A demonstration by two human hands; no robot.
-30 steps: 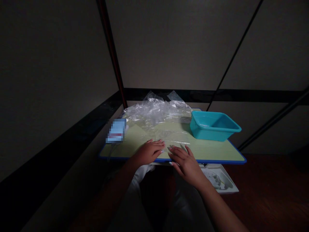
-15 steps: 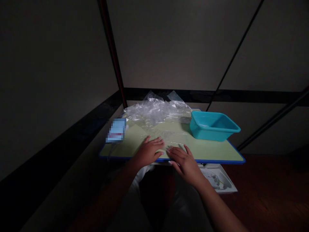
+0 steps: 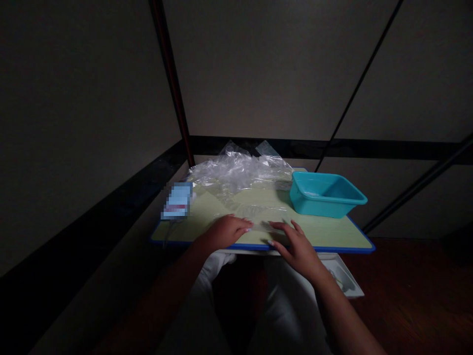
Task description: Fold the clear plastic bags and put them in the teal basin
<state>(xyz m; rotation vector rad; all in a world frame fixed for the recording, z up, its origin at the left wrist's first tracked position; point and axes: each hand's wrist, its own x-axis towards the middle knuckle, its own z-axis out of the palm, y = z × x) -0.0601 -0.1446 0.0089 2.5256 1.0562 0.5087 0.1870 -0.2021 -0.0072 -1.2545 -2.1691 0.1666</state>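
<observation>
A thin clear plastic bag [image 3: 264, 213] lies spread on the pale green table [image 3: 332, 234], near its front edge. My left hand [image 3: 229, 231] rests at the bag's near left part, its fingers stretched out and pointing right. At the near right side is my right hand [image 3: 295, 249], fingers apart with the thumb low by the table edge. Neither hand grips anything that I can see. Behind them a crumpled heap of clear plastic bags [image 3: 236, 170] covers the back of the table.
On the table's right stands a turquoise plastic basin [image 3: 320, 206]. A light blue, pixelated flat object [image 3: 177, 201] is at the left edge. Below the tabletop at right, a white open drawer or tray [image 3: 345, 278] sticks out. Walls close in behind and at left.
My hands have moved a little apart; the right one shifted right and its fingers opened wider. The left hand's fingers have come closer together. The clear bag between them shows more.
</observation>
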